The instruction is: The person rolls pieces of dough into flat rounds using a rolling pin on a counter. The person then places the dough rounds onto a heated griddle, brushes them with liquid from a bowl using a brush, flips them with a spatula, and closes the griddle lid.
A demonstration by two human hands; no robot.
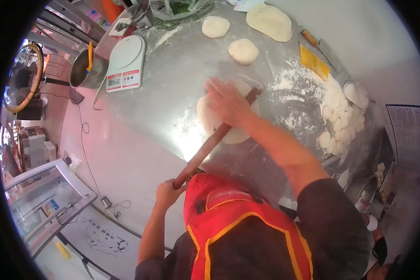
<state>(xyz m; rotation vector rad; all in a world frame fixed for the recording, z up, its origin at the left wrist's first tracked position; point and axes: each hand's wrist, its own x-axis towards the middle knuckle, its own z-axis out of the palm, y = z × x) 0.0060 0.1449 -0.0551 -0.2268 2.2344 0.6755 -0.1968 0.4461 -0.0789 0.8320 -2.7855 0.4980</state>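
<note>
pale dough point(208, 117) under right-hand fingers point(215, 88), apparently in contact

Well behind the bare left hand point(167, 193) and bare right hand point(228, 101) ended the short sleeves point(333, 214) of a dark shirt point(252, 252). Over it lay a red apron point(228, 211) with yellow trim, smudged whitish toward the hands.

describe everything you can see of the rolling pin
The rolling pin is a long, slim, reddish-brown rod, apparently wooden, with no separate handles showing. It slants across the dough, its near end gripped in the left hand beyond the table's edge. The right hand crosses above it, hiding a middle stretch; its far end shows past that hand.
</note>
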